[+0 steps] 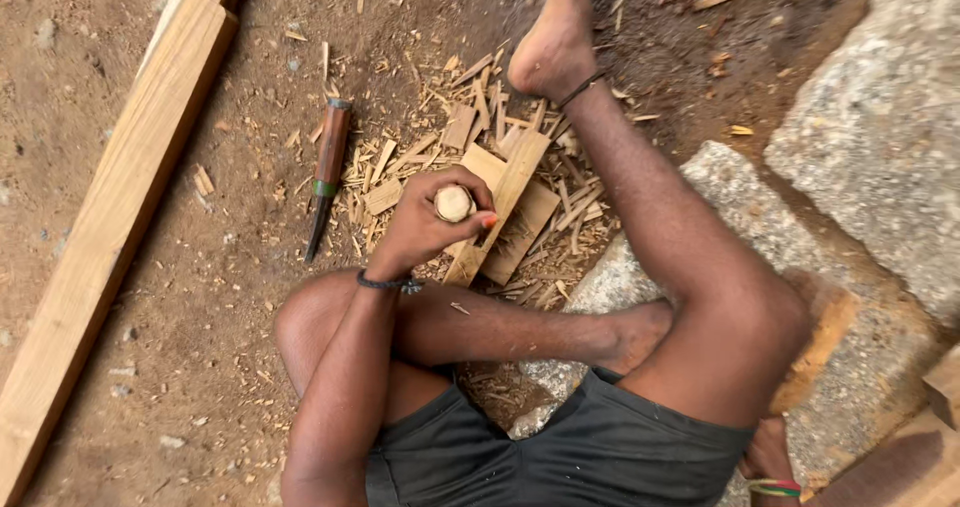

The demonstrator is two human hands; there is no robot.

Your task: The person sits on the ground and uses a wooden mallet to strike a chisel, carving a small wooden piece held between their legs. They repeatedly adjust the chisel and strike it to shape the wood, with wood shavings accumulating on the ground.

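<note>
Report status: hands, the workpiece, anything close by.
Left hand gripping round wooden handle, upright over wood offcuts. Right hand low behind the knee, grip unclear. Sheathed knife lies on dirt, left of pile.

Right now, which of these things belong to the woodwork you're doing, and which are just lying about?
In use: left hand; round wooden handle end; flat wood pieces under it.

Lying about: sheathed knife; long plank; wood chips; stone blocks.

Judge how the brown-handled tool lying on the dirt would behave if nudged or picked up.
The brown-handled tool looks stiff: rounded wooden handle, dark tapering blade. Its round handle might roll slightly, though the loose dirt ground and wood chips beside it would probably stop it. It is likely blade-heavy, so gripping the handle seems safest.
</note>
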